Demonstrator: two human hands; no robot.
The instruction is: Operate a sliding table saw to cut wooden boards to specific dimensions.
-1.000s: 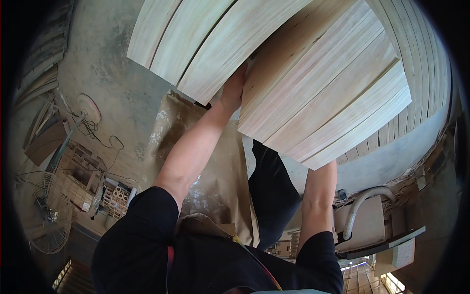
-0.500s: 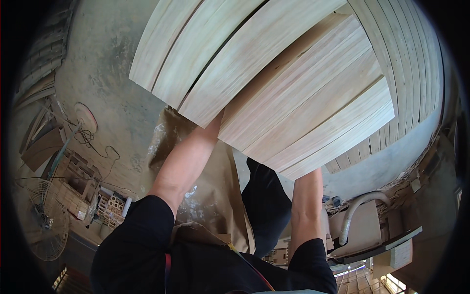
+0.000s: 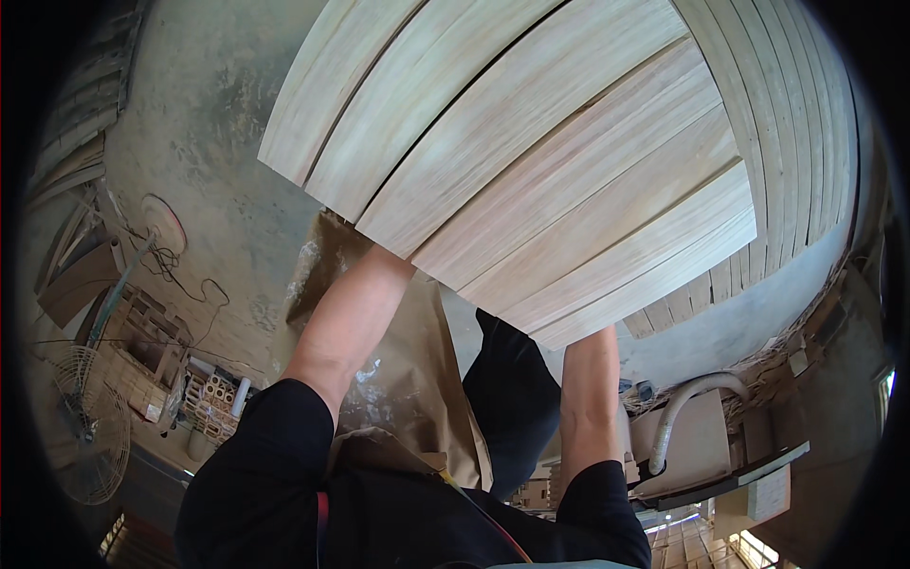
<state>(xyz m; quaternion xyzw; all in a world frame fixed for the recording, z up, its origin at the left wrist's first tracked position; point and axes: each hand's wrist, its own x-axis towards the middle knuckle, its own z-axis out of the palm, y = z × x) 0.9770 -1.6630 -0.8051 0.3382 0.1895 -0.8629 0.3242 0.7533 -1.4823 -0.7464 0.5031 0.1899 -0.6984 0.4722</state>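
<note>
Here, the boards (image 3: 502, 142) lie at one o'clock, side by side; your forearms (image 3: 351, 322) disappear beneath their near ends. Hands hidden: cannot tell if spread or pinching. Fan (image 3: 90, 427) at eight o'clock, hose (image 3: 706, 382) at four.

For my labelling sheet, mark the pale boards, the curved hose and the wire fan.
Pale boards (image 3: 521, 131): head view, a middle board's face.
Curved hose (image 3: 672, 412): head view, along its bend.
Wire fan (image 3: 93, 429): head view, its guard's middle.

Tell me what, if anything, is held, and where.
Apparently the pale boards, from beneath their near ends, where both forearms disappear; the hands are hidden, so the exact grip cannot be told.
</note>
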